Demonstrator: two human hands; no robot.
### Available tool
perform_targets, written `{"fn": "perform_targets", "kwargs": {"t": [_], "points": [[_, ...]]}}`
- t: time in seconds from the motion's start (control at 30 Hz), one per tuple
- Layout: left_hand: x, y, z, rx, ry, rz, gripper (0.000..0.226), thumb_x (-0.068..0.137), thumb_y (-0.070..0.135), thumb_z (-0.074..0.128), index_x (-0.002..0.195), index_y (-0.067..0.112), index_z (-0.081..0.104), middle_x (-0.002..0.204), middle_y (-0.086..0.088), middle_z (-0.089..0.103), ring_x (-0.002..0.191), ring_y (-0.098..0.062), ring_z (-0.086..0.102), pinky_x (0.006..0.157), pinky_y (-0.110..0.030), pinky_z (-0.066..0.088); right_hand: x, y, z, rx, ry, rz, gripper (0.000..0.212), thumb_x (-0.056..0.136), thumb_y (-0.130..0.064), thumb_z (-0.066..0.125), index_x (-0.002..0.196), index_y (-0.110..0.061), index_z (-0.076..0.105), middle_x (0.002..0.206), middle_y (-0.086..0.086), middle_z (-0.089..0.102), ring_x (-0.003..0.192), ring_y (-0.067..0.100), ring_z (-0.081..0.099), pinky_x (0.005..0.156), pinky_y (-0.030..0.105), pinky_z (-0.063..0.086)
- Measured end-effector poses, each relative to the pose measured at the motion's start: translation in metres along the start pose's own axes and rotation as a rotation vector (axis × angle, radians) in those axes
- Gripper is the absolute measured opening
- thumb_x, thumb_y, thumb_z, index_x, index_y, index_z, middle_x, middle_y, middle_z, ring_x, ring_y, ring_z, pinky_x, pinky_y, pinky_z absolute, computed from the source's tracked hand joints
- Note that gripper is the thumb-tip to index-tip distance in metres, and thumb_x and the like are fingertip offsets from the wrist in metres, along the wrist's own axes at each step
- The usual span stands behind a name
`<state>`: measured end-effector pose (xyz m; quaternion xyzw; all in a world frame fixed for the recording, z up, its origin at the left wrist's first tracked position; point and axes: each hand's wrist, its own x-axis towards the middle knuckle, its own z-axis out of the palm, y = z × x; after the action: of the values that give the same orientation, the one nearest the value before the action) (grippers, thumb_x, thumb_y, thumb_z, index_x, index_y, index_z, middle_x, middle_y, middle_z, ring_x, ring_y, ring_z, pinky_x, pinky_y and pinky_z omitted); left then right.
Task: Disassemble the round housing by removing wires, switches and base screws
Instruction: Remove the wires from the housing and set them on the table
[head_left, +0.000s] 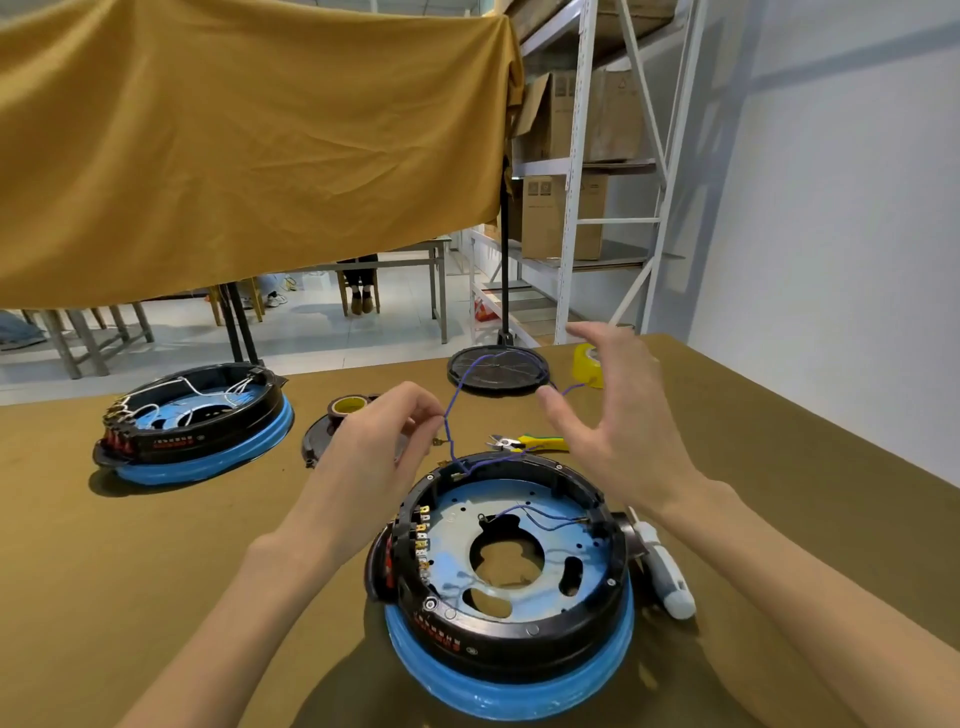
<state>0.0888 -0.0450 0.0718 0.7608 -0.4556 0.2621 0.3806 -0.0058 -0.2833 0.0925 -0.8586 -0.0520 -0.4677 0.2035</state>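
A person's left hand pinches a thin purple wire between thumb and fingertips above the far rim of a round black plastic housing with a blue band around its bottom, which sits on an olive-brown cloth-covered table. From the pinch the wire drops to the housing's far rim just below and right of the grip, and loops up and away over a flat black round disc beyond the grip. The right hand hovers to the right of the pinch, fingers spread wide and relaxed, holding nothing and clear of the wire. Inside the housing, below the grip, a blue-tinted metal plate shows cut-outs and more short purple leads. Yellow-handled side cutters lie between the two hands, just beyond the housing. A white-and-grey screwdriver rests against the housing's right side, under the right wrist. Left of the grip stands a second round black housing with white wires; a roll of yellow tape lies just beside the left hand's knuckles.
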Motion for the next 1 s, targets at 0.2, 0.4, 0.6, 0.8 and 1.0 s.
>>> {"fn": "perform_targets", "kwargs": {"t": [0.2, 0.4, 0.6, 0.8, 1.0], "points": [[0.004, 0.009, 0.019, 0.004, 0.075, 0.082, 0.003, 0.1, 0.024, 0.058, 0.103, 0.024, 0.059, 0.089, 0.013, 0.065, 0.081, -0.003, 0.064, 0.073, -0.018, 0.052, -0.005, 0.011, -0.012, 0.2, -0.547, 0.203, 0.036, 0.111, -0.03, 0.037, 0.115, -0.017, 0.07, 0.089, -0.005, 0.073, 0.09, 0.009, 0.068, 0.089, 0.039, 0.052], [0.008, 0.012, 0.048, -0.125, 0.041, -0.02, 0.003, 0.098, 0.021, 0.064, 0.099, 0.024, 0.064, 0.089, 0.015, 0.069, 0.086, -0.003, 0.068, 0.077, -0.019, 0.055, -0.008, 0.023, -0.024, 0.433, -0.747, 0.393, 0.03, 0.109, -0.019, 0.043, 0.128, -0.011, 0.065, 0.08, 0.002, 0.072, 0.071, 0.016, 0.063, 0.072, 0.029, 0.055], [0.012, 0.014, 0.061, -0.136, -0.059, -0.135, 0.029, 0.096, 0.024, 0.068, 0.123, 0.033, 0.063, 0.108, 0.024, 0.071, 0.104, 0.005, 0.066, 0.094, -0.015, 0.049, -0.006, 0.056, -0.036, 0.297, -0.774, 0.486, 0.031, 0.107, -0.013, 0.043, 0.126, -0.017, 0.067, 0.076, 0.005, 0.055, 0.065, 0.011, 0.049, 0.065, 0.025, 0.044], [-0.013, 0.001, 0.058, 0.162, -0.297, -0.338, 0.041, 0.099, 0.036, 0.062, 0.139, 0.033, 0.054, 0.134, 0.013, 0.06, 0.124, -0.01, 0.052, 0.11, -0.038, 0.043, -0.028, 0.125, -0.034, -0.393, -0.406, 0.713, 0.023, 0.101, -0.002, 0.038, 0.109, -0.001, 0.06, 0.122, 0.021, 0.054, 0.089, 0.036, 0.062, 0.087, 0.043, 0.051], [-0.026, -0.008, 0.055, -0.072, -0.266, -0.554, 0.048, 0.102, 0.034, 0.058, 0.148, 0.027, 0.048, 0.139, 0.012, 0.056, 0.128, -0.013, 0.054, 0.108, -0.038, 0.047, -0.074, 0.146, -0.023, -0.74, -0.66, 0.797, 0.02, 0.098, -0.008, 0.048, 0.116, 0.0, 0.05, 0.126, 0.019, 0.039, 0.101, 0.038, 0.061, 0.076, 0.041, 0.047]]}}
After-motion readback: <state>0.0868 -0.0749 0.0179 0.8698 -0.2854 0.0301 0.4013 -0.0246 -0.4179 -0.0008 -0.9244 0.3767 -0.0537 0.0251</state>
